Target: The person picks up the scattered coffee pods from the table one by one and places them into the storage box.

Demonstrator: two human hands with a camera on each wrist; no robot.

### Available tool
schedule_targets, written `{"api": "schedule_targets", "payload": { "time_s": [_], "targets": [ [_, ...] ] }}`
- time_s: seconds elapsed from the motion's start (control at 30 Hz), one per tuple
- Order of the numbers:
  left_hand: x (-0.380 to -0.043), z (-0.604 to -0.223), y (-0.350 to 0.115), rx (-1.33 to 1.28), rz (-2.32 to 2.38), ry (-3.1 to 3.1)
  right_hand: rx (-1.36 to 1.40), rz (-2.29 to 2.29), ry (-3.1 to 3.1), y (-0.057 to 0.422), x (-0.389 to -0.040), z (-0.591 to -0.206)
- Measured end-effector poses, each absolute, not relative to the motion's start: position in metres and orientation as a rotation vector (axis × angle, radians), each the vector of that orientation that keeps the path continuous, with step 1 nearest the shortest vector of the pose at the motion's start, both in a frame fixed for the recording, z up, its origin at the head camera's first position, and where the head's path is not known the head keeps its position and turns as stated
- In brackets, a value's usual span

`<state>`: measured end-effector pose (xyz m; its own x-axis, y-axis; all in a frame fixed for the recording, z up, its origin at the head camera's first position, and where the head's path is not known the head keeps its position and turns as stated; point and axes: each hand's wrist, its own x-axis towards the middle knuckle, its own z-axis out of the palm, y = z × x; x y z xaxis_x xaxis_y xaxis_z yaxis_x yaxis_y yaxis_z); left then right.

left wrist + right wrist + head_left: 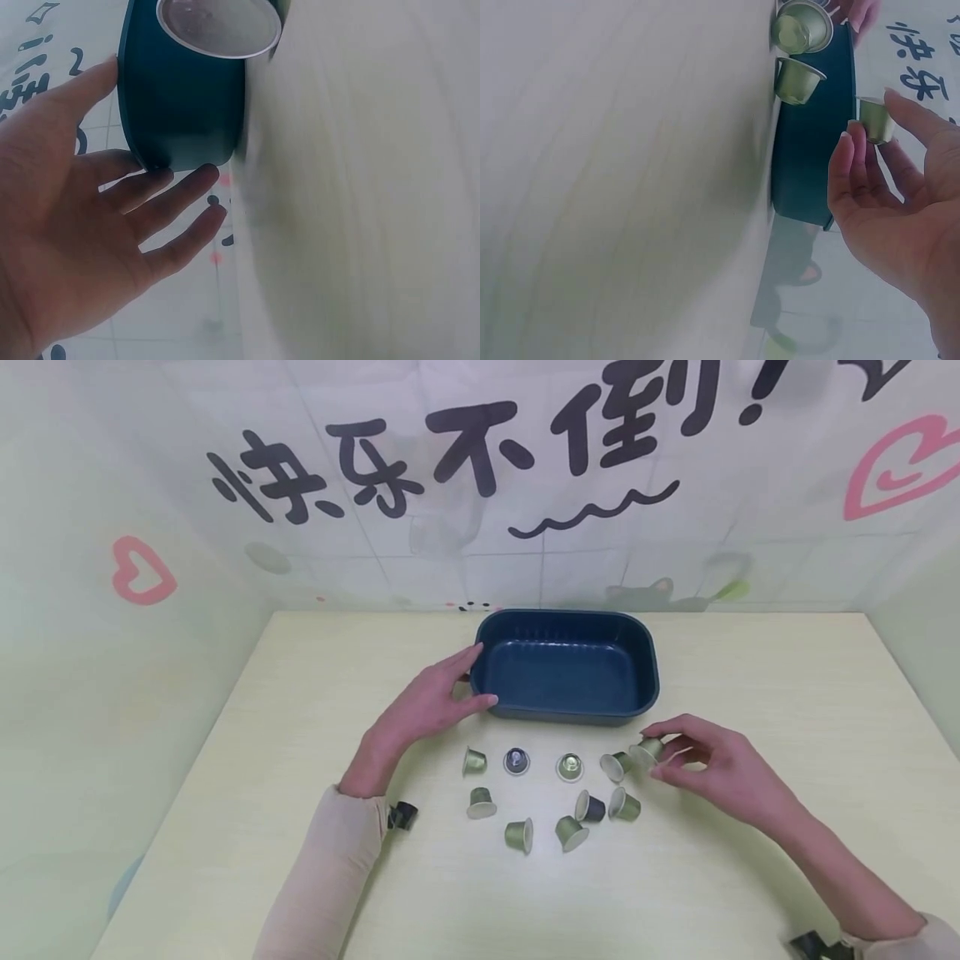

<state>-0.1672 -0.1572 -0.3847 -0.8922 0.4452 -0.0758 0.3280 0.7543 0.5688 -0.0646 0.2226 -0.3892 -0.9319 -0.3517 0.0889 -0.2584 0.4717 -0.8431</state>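
Note:
A dark blue rectangular basin (566, 717) stands at the back of the table. My left hand (429, 700) rests against its left end, thumb at the front rim and fingers spread along the side. In the left wrist view those fingers look fairly straight against the basin wall. My right hand (712, 768) pinches a green coffee capsule (875, 120) between thumb and fingertips, just off the basin's front right corner. Close beside it lies another green capsule (619, 767) on the table.
Several more capsules lie in front of the basin, mostly green, such as one green capsule (519, 835); a dark capsule (591, 807) and a purple-blue capsule (516, 761) are among them. A printed wall sheet (480, 560) rises behind the pale table (337, 668).

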Motion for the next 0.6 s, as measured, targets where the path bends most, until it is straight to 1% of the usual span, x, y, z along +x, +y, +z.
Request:
{"api": "schedule_targets", "payload": {
  "time_s": [0.3, 0.6],
  "targets": [
    [-0.1656, -0.3823, -0.1561, 0.582, 0.847, 2.726, -0.577, -1.502, 2.624, 0.2214, -0.0669, -0.3887],
    [-0.1661, -0.3821, -0.1561, 0.567, 0.864, 2.722, -0.592, -1.526, 2.622, 0.2203, -0.0725, -0.3795]
  ]
}}
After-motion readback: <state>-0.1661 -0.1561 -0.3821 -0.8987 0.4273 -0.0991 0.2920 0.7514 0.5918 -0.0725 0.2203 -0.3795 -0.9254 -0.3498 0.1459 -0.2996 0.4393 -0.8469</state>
